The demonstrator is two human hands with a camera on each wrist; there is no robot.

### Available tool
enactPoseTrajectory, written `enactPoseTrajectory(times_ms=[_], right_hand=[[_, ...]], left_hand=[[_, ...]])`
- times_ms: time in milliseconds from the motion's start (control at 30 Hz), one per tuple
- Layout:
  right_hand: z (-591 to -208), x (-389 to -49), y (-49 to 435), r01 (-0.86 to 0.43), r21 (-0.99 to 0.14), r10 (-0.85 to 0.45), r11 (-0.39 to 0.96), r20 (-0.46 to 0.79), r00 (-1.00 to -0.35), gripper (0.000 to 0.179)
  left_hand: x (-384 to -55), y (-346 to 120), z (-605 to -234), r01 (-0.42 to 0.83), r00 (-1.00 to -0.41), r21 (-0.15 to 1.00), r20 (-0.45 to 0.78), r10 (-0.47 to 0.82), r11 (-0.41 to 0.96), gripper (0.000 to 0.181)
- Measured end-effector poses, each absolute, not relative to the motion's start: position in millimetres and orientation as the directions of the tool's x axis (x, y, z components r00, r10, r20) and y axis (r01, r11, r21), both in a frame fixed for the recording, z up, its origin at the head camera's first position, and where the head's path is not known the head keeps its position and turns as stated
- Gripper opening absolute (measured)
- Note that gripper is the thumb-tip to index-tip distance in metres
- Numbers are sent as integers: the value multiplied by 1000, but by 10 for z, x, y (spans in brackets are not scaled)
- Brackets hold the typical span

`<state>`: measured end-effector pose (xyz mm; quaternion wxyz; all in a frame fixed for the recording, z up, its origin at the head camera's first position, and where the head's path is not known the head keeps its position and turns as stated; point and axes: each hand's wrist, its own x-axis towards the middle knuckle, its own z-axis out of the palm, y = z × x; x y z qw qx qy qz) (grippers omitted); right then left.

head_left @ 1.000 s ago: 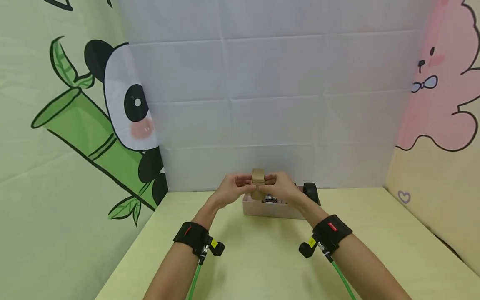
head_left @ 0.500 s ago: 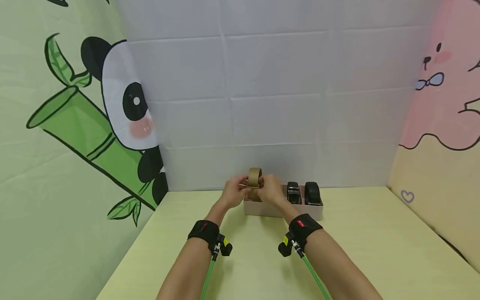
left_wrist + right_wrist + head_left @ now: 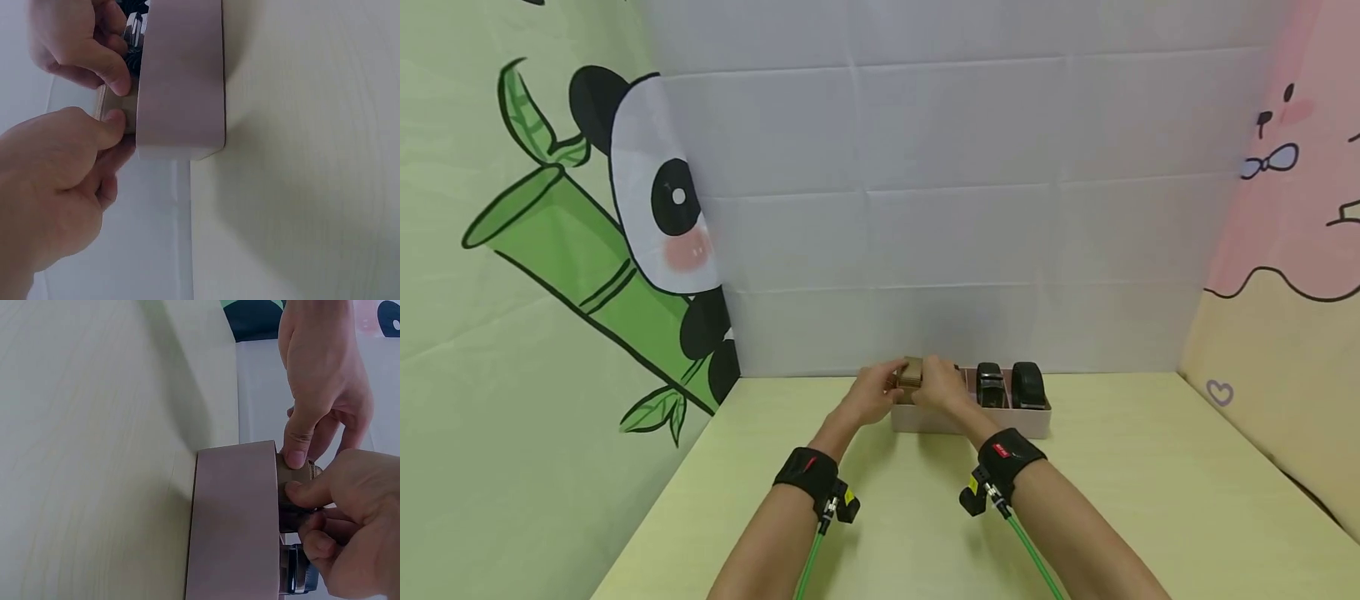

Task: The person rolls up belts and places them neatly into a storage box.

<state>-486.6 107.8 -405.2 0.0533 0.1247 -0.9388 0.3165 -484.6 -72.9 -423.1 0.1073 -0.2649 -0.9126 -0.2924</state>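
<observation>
A rolled tan webbing belt sits partly down in the left end of a pale pink divided box. My left hand pinches the roll from its left side. From the right, my right hand holds it with thumb and curled fingers. In the right wrist view both thumbs press the near face of the tan belt, just above the box wall. The left wrist view shows the roll's lower part hidden behind the box wall.
Two rolled black belts, one with a shiny buckle and one plain, stand in the box's right compartments. Something dark lies beside the tan roll, mostly covered by my right hand. The box rests on a pale wooden table near the white backdrop.
The tan belt has gone down from above the box into its left end, both hands lowering with it. My right forearm has swung left, uncovering the black belts.
</observation>
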Motion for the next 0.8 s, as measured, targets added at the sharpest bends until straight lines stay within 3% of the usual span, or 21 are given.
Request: enactPoseTrajectory(times_ms=[133, 267, 367, 467, 633, 800], right_hand=[[-4368, -5256, 1132, -306, -478, -228, 823, 214, -950, 9], [-4415, -5320, 1119, -281, -478, -217, 832, 186, -958, 14], [-4165, -4947, 1073, -247, -506, -192, 826, 160, -968, 12], [-4080, -4685, 1110, -311, -482, -216, 819, 243, -946, 9], [-4135, -4450, 1308, -466, -413, -307, 782, 396, -866, 5], [-4212, -4196, 1620, -612, -348, -445, 710, 453, -773, 21]], left_hand=[[-4822, -700, -4228, 520, -846, 360, 346, 407, 774, 57], [-4816, -690, -4224, 506, -849, 302, 338, 406, 808, 58], [-4803, -698, -4208, 523, -840, 268, 326, 435, 809, 59], [-4773, -723, -4195, 558, -821, 281, 321, 471, 781, 56], [-4705, -808, -4213, 595, -801, 337, 318, 507, 730, 55], [-4588, -920, -4229, 579, -808, 330, 353, 471, 746, 60]])
